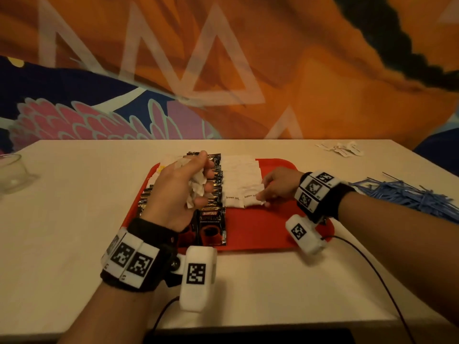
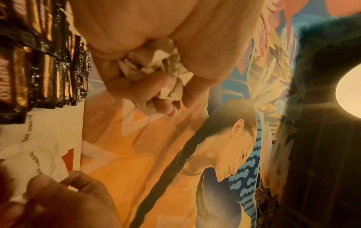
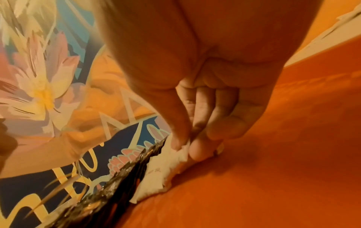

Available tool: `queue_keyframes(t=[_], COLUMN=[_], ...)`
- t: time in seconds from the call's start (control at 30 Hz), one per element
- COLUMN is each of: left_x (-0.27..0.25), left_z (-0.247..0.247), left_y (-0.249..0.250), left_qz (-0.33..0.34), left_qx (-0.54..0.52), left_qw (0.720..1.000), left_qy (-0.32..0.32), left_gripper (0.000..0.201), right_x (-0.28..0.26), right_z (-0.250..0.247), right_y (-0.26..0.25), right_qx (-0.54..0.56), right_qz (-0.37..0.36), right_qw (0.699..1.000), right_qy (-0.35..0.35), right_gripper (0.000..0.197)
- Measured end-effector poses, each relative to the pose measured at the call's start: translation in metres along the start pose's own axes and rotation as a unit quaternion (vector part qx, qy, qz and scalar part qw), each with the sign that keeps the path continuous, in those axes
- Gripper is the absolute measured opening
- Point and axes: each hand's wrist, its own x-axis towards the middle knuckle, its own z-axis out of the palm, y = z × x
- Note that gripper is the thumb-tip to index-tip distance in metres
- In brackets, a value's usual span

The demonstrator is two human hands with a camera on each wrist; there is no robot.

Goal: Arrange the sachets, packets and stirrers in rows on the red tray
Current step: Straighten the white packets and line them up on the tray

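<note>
Mural wall [image 1: 273, 70] behind beige table [image 1: 74, 219]

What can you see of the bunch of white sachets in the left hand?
The bunch of white sachets is a crumpled wad of small white paper packets, several pressed together, with edges sticking out between the fingers. The left hand grips it with fingers and thumb curled round, held above the row of dark coffee packets on the red tray and not touching them. The left wrist view shows creased, folded paper. No print is legible on the wad.
</note>
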Motion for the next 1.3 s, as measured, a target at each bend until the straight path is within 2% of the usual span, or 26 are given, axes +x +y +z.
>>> queue_keyframes(t=[0.17, 0.27, 0.37, 0.43, 0.57, 0.73, 0.8, 0.9, 1.0, 1.1, 1.23, 1.3], left_x=[-0.014, -0.022, -0.029, -0.034, -0.041, -0.049, -0.052, -0.056, -0.059, -0.065, -0.070, -0.072], left_z=[0.000, 0.000, -0.002, -0.004, -0.002, 0.009, 0.013, 0.017, 0.018, 0.015, 0.005, 0.002], left_y=[-0.007, -0.010, -0.012, -0.013, -0.016, -0.019, -0.019, -0.022, -0.023, -0.022, -0.028, -0.031], left_qz=[-0.009, -0.017, -0.031, -0.047, -0.066, -0.069, -0.067, -0.060, -0.055, -0.046, -0.016, 0.000], left_qx=[-0.019, -0.030, -0.050, -0.081, -0.132, -0.142, -0.120, -0.042, 0.003, 0.023, 0.038, 0.037], left_qw=[1.000, 0.999, 0.998, 0.996, 0.989, 0.988, 0.990, 0.997, 0.998, 0.999, 0.999, 0.999], left_qy=[0.007, 0.010, 0.008, 0.007, 0.010, -0.007, -0.015, -0.006, 0.002, -0.010, 0.015, 0.034], left_gripper=[0.021, 0.021, 0.026, 0.031, 0.044, 0.054, 0.059, 0.075, 0.079, 0.067, 0.021, 0.021], right_x=[0.002, 0.004, 0.000, -0.008, -0.033, -0.085, -0.104, -0.117, -0.118, -0.118, -0.118, -0.120], right_z=[0.005, 0.004, 0.000, -0.003, -0.003, 0.019, 0.031, 0.050, 0.062, 0.066, 0.075, 0.079], right_y=[-0.006, -0.009, -0.012, -0.014, -0.020, -0.043, -0.050, -0.054, -0.053, -0.049, -0.043, -0.043], right_qx=[-0.073, -0.141, -0.190, -0.204, -0.048, 0.154, 0.182, 0.132, 0.152, 0.198, 0.280, 0.328], right_qz=[0.014, 0.021, 0.016, -0.007, -0.123, -0.273, -0.295, -0.290, -0.299, -0.300, -0.312, -0.302], right_qw=[0.997, 0.988, 0.979, 0.974, 0.979, 0.939, 0.931, 0.946, 0.941, 0.931, 0.901, 0.886], right_qy=[0.036, 0.051, 0.065, 0.099, 0.154, 0.142, 0.117, 0.065, 0.051, 0.060, 0.115, 0.132], right_gripper=[0.023, 0.031, 0.039, 0.041, 0.029, 0.015, 0.019, 0.030, 0.020, 0.014, 0.018, 0.026])
